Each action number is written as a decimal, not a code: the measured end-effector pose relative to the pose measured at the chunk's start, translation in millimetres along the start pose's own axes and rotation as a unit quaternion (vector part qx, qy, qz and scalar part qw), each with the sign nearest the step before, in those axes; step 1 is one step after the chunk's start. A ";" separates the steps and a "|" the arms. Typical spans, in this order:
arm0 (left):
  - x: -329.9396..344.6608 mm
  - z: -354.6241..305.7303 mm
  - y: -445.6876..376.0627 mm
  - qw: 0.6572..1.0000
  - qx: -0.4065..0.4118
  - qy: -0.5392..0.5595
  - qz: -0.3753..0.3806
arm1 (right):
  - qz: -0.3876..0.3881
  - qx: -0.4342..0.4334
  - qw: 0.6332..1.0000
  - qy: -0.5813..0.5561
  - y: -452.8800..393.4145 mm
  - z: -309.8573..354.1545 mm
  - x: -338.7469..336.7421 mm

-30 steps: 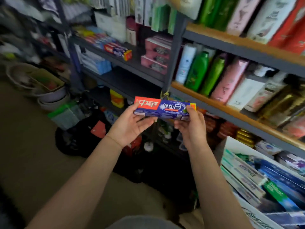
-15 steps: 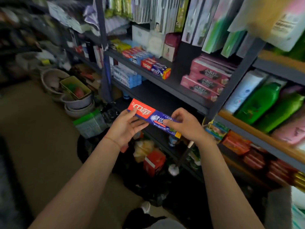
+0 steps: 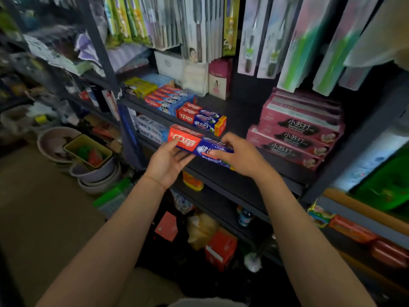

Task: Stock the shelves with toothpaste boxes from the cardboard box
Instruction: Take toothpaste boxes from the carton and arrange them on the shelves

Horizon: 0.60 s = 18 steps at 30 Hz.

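Head view: basin (image 3: 56,140), apparently toys.

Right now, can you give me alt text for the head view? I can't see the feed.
Both hands, left hand and right hand, hold a red-and-blue toothpaste box level in front of a dark shelf, just below matching boxes already stacked there. Pink boxes sit to the right, with packaged toothbrushes hanging above.

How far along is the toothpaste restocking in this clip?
Done: matching red-and-blue boxes already lie on the dark shelf. In hand: the left hand and right hand hold another toothpaste box at the shelf's front edge, not yet set down. Left: placing it; the cardboard box is out of view.
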<state>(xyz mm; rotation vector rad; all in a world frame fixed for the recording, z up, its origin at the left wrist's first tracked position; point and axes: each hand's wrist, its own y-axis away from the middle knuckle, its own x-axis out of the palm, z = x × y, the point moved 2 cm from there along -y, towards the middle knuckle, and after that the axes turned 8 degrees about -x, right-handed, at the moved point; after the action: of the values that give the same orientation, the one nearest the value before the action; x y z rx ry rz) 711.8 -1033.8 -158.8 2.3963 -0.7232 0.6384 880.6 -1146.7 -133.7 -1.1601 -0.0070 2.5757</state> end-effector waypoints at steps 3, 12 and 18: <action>4.4 -9.5 -43.8 0.988 -0.014 -0.144 -0.046 | -0.055 0.004 0.998 0.036 -23.5 -10.3 -8.1; -5.2 -42.4 -173.1 0.685 0.175 -0.706 -0.045 | -0.166 0.081 0.974 0.133 -114.8 -45.6 -27.8; 2.1 -67.9 -242.7 0.616 0.194 -0.760 -0.073 | -0.168 0.127 0.964 0.165 -188.6 -65.1 -24.1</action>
<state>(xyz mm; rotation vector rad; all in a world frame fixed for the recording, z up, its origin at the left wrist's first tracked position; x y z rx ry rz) 842.9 -821.8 -196.0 2.8839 -0.9476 -1.7920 996.4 -982.3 -134.9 -1.3415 0.1803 2.0007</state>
